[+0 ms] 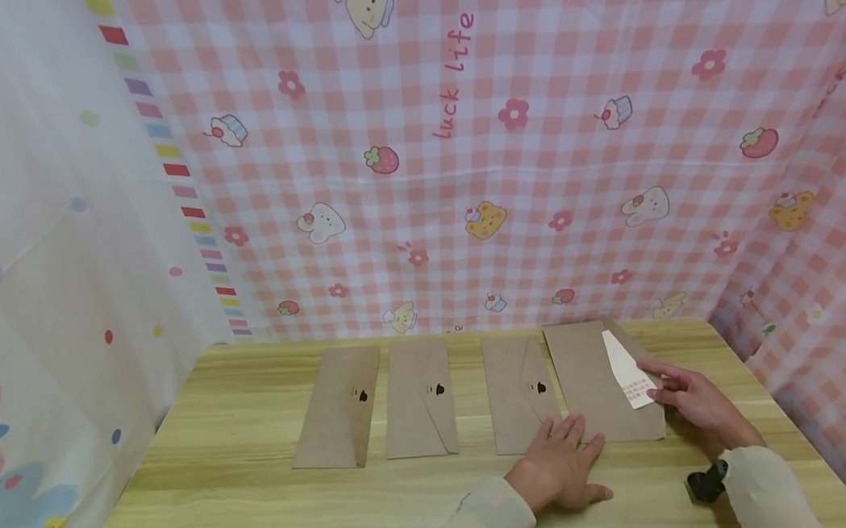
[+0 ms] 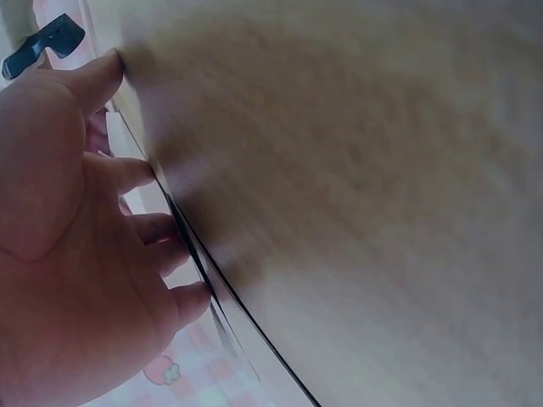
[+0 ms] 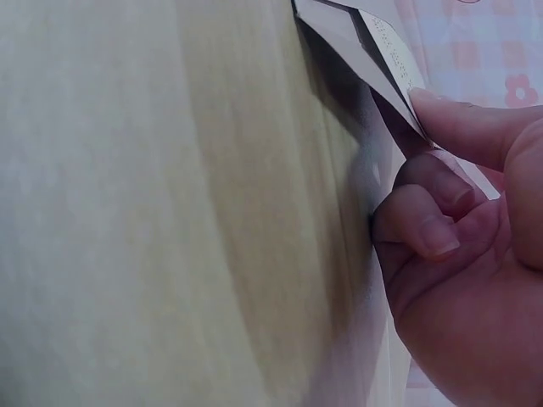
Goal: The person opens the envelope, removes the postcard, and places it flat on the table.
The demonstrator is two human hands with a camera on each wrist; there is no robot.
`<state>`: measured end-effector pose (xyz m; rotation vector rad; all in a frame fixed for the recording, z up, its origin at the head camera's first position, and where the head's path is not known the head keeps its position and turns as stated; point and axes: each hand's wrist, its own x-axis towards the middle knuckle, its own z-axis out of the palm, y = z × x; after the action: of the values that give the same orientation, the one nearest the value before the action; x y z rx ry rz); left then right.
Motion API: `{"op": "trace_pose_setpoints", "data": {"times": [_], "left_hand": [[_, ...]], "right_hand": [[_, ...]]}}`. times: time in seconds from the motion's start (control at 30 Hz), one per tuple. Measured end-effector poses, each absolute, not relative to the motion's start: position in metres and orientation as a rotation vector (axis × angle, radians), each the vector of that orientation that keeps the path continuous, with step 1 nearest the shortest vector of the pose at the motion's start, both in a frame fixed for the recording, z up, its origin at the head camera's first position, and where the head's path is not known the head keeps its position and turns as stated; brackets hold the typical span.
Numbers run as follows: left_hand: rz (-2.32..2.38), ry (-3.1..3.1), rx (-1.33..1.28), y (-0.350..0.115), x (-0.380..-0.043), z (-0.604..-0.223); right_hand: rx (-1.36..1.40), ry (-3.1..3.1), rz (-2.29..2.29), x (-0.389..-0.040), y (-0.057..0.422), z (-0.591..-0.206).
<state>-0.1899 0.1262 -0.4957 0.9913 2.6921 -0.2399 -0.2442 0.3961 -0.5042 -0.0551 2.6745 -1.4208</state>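
Note:
At the right of the table lies a brown paper envelope (image 1: pixel 586 383) with its slanted side unfolded. A white card (image 1: pixel 624 369) with printed lines shows in that opening. My right hand (image 1: pixel 700 400) pinches the card at its right edge; in the right wrist view the thumb (image 3: pixel 467 131) lies on the card, with the index finger behind the paper and the other fingers curled. My left hand (image 1: pixel 562 461) is spread palm down, fingertips at the lower edges of this envelope and the neighbouring closed envelope (image 1: pixel 507 396).
Two more closed brown envelopes, one at the far left (image 1: pixel 330 407) and one beside it (image 1: pixel 413 402), lie in the same row, each with a small dark print. A patterned cloth (image 1: pixel 425 175) hangs behind the wooden table (image 1: pixel 209 447). A black wrist device (image 1: pixel 706 485) sits at the right sleeve.

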Motion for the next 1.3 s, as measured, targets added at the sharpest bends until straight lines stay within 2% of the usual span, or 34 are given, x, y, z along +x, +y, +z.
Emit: {"op": "trace_pose_setpoints", "data": {"times": [1.3], "left_hand": [[-0.180, 2.680, 0.972, 0.1259, -0.1893, -0.4957]], "right_hand": [[-0.019, 2.663, -1.444, -0.2385, 0.4049, -0.5026]]}}
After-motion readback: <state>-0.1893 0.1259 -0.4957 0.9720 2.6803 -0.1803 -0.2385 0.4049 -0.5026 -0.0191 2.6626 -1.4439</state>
